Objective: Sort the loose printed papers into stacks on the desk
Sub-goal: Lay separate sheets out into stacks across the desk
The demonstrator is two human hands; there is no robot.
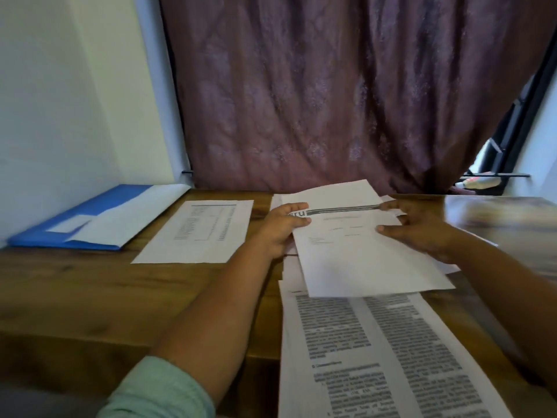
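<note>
A sheet [361, 251] with a dark banner across its top is being held just right of the frame's centre, tilted over other papers. The left hand [278, 229] is gripping its left edge, thumb lying over the banner's letters and fingers curled underneath. The right hand [422, 229] is holding the right edge, thumb lying on the sheet's face and fingertips reaching the banner's end. Both grips are grasping this one sheet.

Under it a pile [388, 351] of printed pages is lying, the top one showing two dense columns of text and running down to the lower right of the frame, past the near edge of the surface [75, 297]. More page edges are peeking out behind the held sheet at the centre top of the pile and to the right below the right hand.

To the left of centre a single page [199, 233] with a table or chart is lying flat on the wooden surface, apart from the pile. Farther left, against the wall, a blue folder [99, 218] is lying with white paper over it.

A pale green sleeve [159, 393] is showing on the left arm at the bottom of the frame. Behind the surface a dark reddish curtain [331, 86] is hanging across the upper middle, with a white wall [60, 101] in the upper left
</note>
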